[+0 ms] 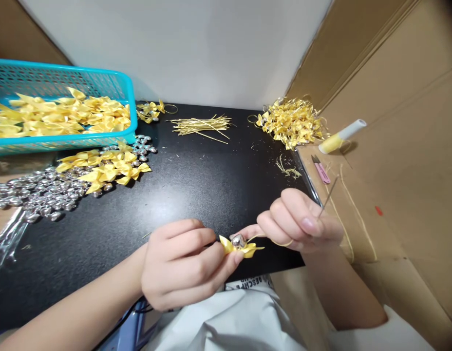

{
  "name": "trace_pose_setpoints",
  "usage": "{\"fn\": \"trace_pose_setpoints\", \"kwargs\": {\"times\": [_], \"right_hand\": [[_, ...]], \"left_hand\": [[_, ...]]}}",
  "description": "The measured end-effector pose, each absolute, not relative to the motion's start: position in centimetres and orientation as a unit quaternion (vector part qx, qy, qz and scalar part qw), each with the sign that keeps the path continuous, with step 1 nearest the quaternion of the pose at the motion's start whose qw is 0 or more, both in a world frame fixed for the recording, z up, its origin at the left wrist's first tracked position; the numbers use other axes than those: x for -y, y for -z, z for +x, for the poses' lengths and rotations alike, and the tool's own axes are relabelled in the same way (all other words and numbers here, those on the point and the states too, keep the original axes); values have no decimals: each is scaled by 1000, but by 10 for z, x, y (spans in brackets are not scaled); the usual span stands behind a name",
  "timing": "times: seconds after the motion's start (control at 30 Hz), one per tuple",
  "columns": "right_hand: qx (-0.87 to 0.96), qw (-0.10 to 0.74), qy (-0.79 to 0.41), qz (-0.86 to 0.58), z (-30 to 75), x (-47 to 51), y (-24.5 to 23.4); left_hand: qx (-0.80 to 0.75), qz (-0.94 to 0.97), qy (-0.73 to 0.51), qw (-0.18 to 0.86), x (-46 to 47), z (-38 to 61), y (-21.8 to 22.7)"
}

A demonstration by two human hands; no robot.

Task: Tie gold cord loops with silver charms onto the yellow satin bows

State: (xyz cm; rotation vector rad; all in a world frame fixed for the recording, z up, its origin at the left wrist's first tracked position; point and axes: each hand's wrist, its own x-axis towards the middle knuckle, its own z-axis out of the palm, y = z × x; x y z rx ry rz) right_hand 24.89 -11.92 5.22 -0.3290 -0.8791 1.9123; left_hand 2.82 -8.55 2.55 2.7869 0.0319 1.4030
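Note:
My left hand (182, 263) is closed, pinching a small yellow ribbon bow (244, 249) with a silver heart bead (238, 240) on it, just above the near edge of the black table (197, 180). My right hand (299, 220) is closed too. It grips a thin needle (329, 196) that sticks up to the right, and a loop of gold cord (280, 242) runs from the bow under its fingers. The two hands almost touch at the bow.
A turquoise basket (127, 105) of yellow bows stands back left. Loose bows (102, 168) and silver beads (39, 192) lie in front of it. Cut gold cords (202, 125) lie at the back, finished pieces (290, 122) back right. A thread spool (341, 136) and pink snips (321, 170) rest on cardboard.

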Motion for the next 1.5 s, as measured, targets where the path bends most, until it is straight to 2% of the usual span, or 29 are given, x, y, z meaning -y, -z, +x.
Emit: {"fn": "trace_pose_setpoints", "kwargs": {"times": [0.13,0.27,0.37,0.57,0.7,0.9,1.17,1.33,1.5], "right_hand": [[358,480,-782,-172,248,120,-52],[348,485,-783,-176,247,120,-54],[340,498,-779,-173,248,119,-56],[329,492,-778,-209,251,119,-52],[344,489,-773,-214,248,121,-48],[368,498,-758,-206,246,121,-50],[384,500,-752,-191,250,122,-54],[401,508,-734,-206,253,122,-55],[463,480,-706,-237,264,124,-54]], "left_hand": [[-147,890,-429,52,93,25,-23],[-49,923,-378,43,88,26,-34],[-21,916,-400,14,81,28,-39],[-42,922,-374,88,77,25,-36],[-55,924,-366,97,80,25,-30],[-123,887,-432,109,91,32,-17],[-146,889,-411,142,92,32,-21],[-143,888,-414,140,92,31,-20],[-90,901,-400,141,77,35,-19]]}}
